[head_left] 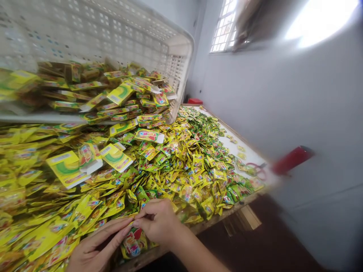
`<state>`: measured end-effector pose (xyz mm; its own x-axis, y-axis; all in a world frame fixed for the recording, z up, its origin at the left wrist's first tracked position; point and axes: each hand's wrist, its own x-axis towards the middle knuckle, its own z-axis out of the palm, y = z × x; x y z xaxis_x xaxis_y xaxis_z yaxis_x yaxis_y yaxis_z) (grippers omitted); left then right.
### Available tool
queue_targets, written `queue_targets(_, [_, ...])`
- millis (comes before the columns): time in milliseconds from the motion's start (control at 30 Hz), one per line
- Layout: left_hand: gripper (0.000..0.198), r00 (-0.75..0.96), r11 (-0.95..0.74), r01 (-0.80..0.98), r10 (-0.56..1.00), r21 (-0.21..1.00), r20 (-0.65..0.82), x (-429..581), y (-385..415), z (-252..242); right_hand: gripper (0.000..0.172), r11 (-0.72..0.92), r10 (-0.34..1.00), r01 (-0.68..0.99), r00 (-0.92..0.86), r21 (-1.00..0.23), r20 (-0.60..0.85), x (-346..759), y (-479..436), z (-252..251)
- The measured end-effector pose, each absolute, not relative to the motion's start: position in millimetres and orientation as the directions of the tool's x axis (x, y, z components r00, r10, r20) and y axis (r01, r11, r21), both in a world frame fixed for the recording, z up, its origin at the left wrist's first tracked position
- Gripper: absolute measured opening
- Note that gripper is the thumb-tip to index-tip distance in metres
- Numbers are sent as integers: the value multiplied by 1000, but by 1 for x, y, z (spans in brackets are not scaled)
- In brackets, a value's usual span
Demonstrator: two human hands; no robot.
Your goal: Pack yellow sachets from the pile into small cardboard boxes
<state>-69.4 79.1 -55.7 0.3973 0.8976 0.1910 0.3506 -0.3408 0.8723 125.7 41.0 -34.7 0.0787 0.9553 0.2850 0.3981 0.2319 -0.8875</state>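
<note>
At the table's near edge my left hand (pixel 98 247) and my right hand (pixel 160 223) meet, fingertips pinching the top edge of a yellow and green packet (pixel 134 243) with a red fruit print. The packet hangs below the fingertips, its printed face toward me. Around both hands spreads a thick pile of small yellow and green packets (pixel 181 173). Flat yellow cartons with open flaps (pixel 68 168) lie on the pile, left of centre.
A white perforated plastic crate (pixel 181 75) lies tipped on its side at the upper left, with many small boxes (pixel 121 92) spilling out. On the right are pink-handled scissors (pixel 259 172) and a red cylinder (pixel 293 159). A grey wall rises beyond the table edge.
</note>
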Motion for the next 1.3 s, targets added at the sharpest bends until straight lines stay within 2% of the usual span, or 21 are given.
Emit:
queue_targets(133, [23, 379, -384, 350, 892, 855, 246, -74, 74, -67, 12, 338, 932, 433, -33, -835, 360, 132, 33, -34])
queue_targets(233, [24, 384, -388, 336, 888, 858, 252, -70, 71, -61, 16, 234, 968, 345, 4, -909, 251, 134, 35, -33])
queue_targets(333, [26, 393, -316, 343, 904, 884, 170, -65, 71, -48, 13, 145, 988, 308, -2, -940, 151, 133, 43, -28])
queue_targets(467, [28, 370, -255, 339, 921, 906, 121, -67, 70, -45, 10, 270, 961, 385, -55, -883, 270, 131, 42, -21])
queue_targets(633, [27, 372, -345, 347, 904, 872, 209, -75, 67, -56, 19, 275, 956, 372, -12, -887, 292, 129, 28, -29])
queue_targets(833, [24, 455, -402, 275, 855, 873, 249, -74, 65, -54, 18, 348, 932, 348, -24, -871, 362, 130, 19, -38])
queue_targets(933, [24, 453, -424, 276, 849, 862, 272, -74, 64, -55, 15, 346, 935, 331, -45, -878, 352, 131, 20, -33])
queue_targets(1033, [24, 448, -415, 279, 854, 866, 265, -71, 62, -54, 7, 276, 958, 355, -31, -893, 285, 131, 23, -25])
queue_targets(1100, [23, 447, -400, 281, 859, 872, 250, -69, 61, -50, 10, 255, 963, 382, -14, -888, 270, 132, 25, -21])
queue_targets(1300, [24, 453, -457, 291, 840, 841, 300, -69, 57, -46, 10, 317, 948, 372, -104, -872, 301, 136, 22, -24])
